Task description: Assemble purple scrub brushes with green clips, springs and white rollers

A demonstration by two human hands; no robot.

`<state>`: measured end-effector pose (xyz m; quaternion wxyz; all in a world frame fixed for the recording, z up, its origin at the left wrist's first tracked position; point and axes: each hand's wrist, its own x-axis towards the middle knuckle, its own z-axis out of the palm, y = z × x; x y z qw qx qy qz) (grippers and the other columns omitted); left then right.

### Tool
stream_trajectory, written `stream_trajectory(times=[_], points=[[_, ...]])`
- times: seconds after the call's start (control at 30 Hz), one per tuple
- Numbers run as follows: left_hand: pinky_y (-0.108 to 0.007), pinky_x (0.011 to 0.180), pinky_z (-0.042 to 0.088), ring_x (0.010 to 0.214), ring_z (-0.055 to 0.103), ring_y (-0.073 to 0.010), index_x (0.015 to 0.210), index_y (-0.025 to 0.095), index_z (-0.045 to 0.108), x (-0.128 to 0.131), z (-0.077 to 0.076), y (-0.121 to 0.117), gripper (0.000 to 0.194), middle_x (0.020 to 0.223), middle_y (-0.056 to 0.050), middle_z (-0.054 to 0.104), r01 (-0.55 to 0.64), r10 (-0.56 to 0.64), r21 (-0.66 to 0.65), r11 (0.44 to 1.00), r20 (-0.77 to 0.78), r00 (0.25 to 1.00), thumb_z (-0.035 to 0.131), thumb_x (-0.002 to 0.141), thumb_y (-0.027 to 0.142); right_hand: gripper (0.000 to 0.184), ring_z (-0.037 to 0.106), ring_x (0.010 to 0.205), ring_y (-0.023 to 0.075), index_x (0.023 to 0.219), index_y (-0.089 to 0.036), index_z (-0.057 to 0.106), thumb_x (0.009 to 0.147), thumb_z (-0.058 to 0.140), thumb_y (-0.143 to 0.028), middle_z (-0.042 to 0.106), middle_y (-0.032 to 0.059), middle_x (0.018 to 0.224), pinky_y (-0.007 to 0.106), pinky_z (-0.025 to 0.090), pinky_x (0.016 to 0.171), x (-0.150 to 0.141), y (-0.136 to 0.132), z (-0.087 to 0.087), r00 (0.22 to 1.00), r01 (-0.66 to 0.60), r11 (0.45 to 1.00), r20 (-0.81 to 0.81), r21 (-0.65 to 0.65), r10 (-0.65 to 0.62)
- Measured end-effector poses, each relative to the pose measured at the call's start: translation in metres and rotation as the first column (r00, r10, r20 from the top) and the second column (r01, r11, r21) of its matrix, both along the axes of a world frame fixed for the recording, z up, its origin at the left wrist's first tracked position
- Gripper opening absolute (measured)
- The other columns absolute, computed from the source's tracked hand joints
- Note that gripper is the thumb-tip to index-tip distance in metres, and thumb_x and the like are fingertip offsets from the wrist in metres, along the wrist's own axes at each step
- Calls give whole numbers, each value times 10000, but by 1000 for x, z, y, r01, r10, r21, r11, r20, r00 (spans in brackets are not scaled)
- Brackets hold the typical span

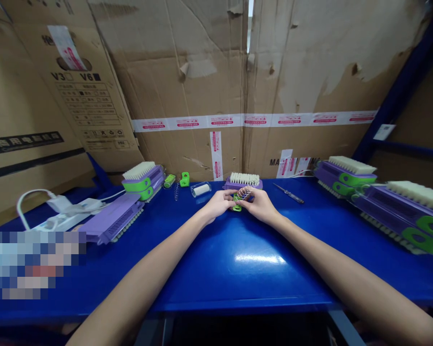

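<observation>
My left hand [218, 203] and my right hand [260, 205] meet over the middle of the blue table. The left fingers are closed on a small green plastic piece [237, 208]. A shiny metal coil spring [244, 193] slants up between the hands, with my right fingers closed around its lower end. The fingers partly cover where spring and green piece meet, so I cannot tell whether they are joined. Right behind the hands lies a purple brush [242, 180] with pale bristles facing up.
Left of the hands are a clear case with a white roller [201, 189], another coil spring [176, 190], a green clip [184, 179] and a small green part [169, 180]. A screwdriver [289, 193] lies right. Purple brushes [386, 202] stand at both sides; a power strip [70, 214] sits left.
</observation>
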<state>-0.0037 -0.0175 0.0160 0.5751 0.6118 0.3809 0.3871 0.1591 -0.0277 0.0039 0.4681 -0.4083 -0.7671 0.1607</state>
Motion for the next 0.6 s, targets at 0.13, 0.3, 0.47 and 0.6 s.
stream_trajectory(times=[0.13, 0.3, 0.47, 0.6], points=[[-226, 592, 429, 604, 576, -109, 1164, 60, 593, -1, 2, -1, 551, 676, -30, 659, 9, -9, -13, 1000, -2, 1000, 625, 618, -3, 164, 584, 635, 135, 855, -160, 606, 711, 656, -219, 651, 12, 783, 247, 467, 581, 5, 1, 1, 996, -92, 992, -8, -83, 92], [-217, 574, 416, 582, 556, -98, 1121, 71, 616, 0, 3, -2, 530, 668, -16, 646, -4, 4, -11, 1000, -22, 1000, 604, 599, -19, 211, 571, 637, 126, 897, -158, 607, 692, 649, -187, 644, 25, 843, 242, 467, 574, 6, 1, -1, 996, -92, 989, -11, -115, 91], [-213, 586, 415, 600, 565, -96, 1093, 72, 629, 0, 1, -2, 502, 676, -13, 636, 21, -21, 7, 1000, 10, 1000, 611, 599, -13, 262, 567, 658, 122, 955, -153, 605, 698, 656, -165, 617, 32, 877, 250, 476, 598, 3, 0, -2, 994, -105, 992, -28, -76, 103], [-202, 586, 419, 628, 574, -98, 1042, 81, 647, 0, 2, -3, 466, 675, -7, 634, 29, -30, 19, 999, 22, 999, 615, 589, -23, 244, 557, 652, 108, 919, -169, 622, 684, 683, -150, 557, 31, 906, 255, 482, 610, 1, -1, -2, 998, -62, 998, -2, -29, 62]])
